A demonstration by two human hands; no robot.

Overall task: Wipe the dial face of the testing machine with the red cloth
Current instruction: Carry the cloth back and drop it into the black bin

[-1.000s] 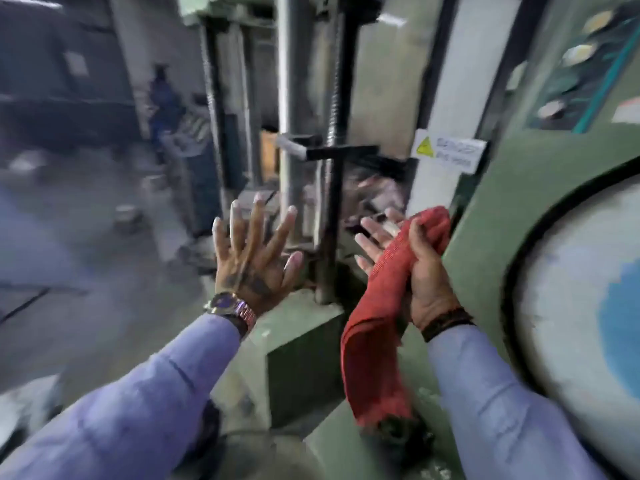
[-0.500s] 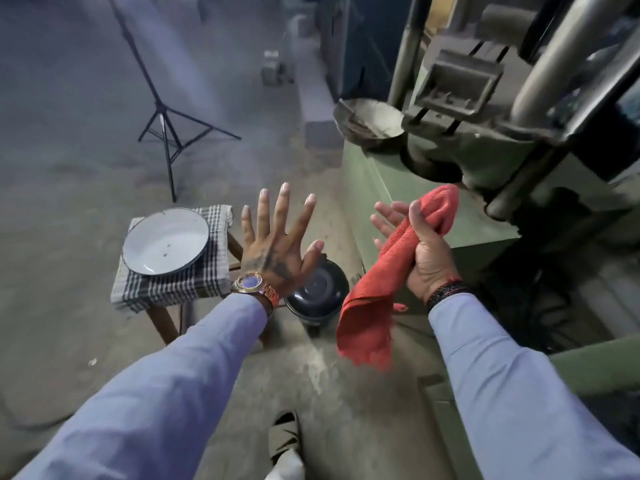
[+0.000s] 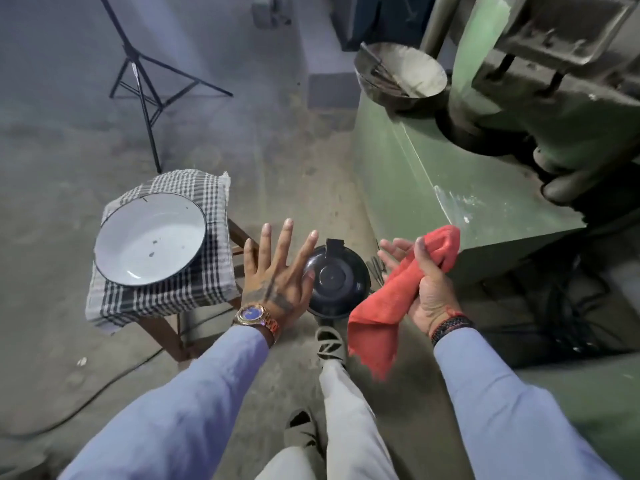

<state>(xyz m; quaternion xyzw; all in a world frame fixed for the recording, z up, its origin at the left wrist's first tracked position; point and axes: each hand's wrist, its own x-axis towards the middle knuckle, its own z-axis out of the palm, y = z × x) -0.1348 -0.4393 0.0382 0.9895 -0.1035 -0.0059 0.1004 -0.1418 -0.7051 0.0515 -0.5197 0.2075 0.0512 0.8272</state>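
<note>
My right hand (image 3: pixel 426 289) grips the red cloth (image 3: pixel 388 306), which hangs down from my fist in front of the green testing machine base (image 3: pixel 433 174). My left hand (image 3: pixel 277 282) is held flat with fingers spread and holds nothing, hovering beside a black round container (image 3: pixel 337 284) on the floor. The machine's dial face is out of view; only the base and lower metal parts at the right show.
A white enamel bowl (image 3: pixel 150 239) sits on a checked cloth over a wooden stool (image 3: pixel 162 244) at the left. A black tripod (image 3: pixel 145 77) stands behind it. A metal pan (image 3: pixel 401 72) rests on the machine base. My legs and sandals are below.
The view has swung down from the machine's dial to the floor and stool. Both hands keep the same pose, the right still holding the cloth.
</note>
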